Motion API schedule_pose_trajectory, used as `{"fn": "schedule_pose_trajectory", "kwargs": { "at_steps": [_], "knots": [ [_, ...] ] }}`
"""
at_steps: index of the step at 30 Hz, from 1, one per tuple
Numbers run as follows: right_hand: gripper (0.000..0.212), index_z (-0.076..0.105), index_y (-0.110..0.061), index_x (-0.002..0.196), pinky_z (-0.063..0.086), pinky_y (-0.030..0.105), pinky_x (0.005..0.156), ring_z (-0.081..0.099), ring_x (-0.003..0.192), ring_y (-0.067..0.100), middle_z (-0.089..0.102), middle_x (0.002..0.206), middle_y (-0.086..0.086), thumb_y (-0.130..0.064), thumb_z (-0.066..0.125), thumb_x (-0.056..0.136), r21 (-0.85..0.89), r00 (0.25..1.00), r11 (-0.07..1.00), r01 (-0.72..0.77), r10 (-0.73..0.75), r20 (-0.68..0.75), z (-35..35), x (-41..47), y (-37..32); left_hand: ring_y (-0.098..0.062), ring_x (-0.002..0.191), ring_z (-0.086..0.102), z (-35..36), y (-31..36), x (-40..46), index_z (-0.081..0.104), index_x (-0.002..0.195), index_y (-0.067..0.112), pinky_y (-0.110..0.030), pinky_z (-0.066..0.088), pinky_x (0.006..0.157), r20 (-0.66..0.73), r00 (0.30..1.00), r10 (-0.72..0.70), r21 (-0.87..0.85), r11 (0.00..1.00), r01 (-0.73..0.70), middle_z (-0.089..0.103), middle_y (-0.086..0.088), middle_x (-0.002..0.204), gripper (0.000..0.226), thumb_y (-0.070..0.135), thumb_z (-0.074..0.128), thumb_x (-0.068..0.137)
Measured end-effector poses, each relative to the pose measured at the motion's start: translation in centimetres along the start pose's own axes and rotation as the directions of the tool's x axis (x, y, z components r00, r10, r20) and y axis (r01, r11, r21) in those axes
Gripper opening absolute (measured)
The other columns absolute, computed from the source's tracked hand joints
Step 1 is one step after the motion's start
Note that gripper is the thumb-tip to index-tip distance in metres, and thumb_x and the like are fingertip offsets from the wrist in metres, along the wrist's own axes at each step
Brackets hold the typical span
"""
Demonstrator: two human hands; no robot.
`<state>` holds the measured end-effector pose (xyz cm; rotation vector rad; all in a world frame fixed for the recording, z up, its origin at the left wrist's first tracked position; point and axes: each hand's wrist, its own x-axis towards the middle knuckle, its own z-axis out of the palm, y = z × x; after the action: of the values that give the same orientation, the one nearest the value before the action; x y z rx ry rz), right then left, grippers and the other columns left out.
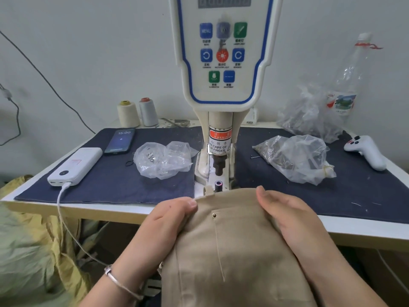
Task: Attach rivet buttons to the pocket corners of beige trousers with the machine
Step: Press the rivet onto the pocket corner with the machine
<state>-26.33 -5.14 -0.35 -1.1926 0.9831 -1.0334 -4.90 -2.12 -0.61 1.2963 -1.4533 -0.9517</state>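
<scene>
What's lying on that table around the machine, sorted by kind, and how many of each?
Thread cones: 2, cream and grey
Clear plastic bags: 3, left, right front, right back
Phone: 1
Power bank: 1
Plastic bottle: 1
White controller: 1
Total: 9

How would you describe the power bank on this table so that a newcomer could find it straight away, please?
Start at the riveting machine and look left across the navy cloth to its near corner. The power bank lies there beside the phone: a white slab with a cable plugged in, whereas the phone is dark.
</scene>
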Motion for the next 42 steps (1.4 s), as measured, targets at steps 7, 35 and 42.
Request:
{"fn": "schedule_pose_trajectory", "kwargs": {
  "at_steps": [7, 35, 42],
  "knots": [
    [0.042, 0.076, -0.009, 0.099, 0.057, 0.037, 0.084, 0.07, 0.099, 0.032, 0.073, 0.101, 0.018, -0.044, 0.062, 0.08, 0.16, 0.984, 0.974, 0.16, -0.17, 0.051, 0.0, -0.9, -1.9, -0.037, 0.066, 0.026, -0.6, 2.9, -0.3, 0.035, 0.071, -0.006, -0.046, 0.025, 0.061, 0.009, 0.986, 0.165, -0.04, 0.986, -0.164, 0.029, -0.021, 0.068, 0.056, 0.047, 0.049, 0.08],
    [0.023, 0.07, -0.013, 0.087, 0.049, 0.029, 0.075, 0.065, 0.08, 0.014, 0.073, 0.086, 0.01, -0.008, 0.078, 0.067, -0.537, 0.805, 0.816, 0.214, 0.165, 0.57, -3.1, 0.8, -5.8, -0.012, 0.061, 0.062, -1.7, 3.5, 1.5, 0.074, 0.086, 0.005, -0.02, 0.045, 0.056, 0.563, 0.82, -0.102, -0.259, 0.92, 0.293, 0.069, -0.004, 0.074, 0.027, 0.032, 0.073, 0.086],
    [0.015, 0.067, -0.01, 0.082, 0.051, 0.023, 0.061, 0.063, 0.067, 0.017, 0.066, 0.078, 0.01, -0.004, 0.075, 0.072, -0.08, 0.783, 0.992, -0.093, 0.122, 0.61, -2.9, 1.5, -4.7, -0.026, 0.096, 0.065, -3.0, 3.3, 1.5, 0.065, 0.122, -0.002, -0.034, 0.051, 0.085, 0.665, 0.733, -0.144, -0.193, 0.915, 0.355, 0.069, -0.017, 0.11, 0.062, 0.044, 0.078, 0.082]
  ]
}}
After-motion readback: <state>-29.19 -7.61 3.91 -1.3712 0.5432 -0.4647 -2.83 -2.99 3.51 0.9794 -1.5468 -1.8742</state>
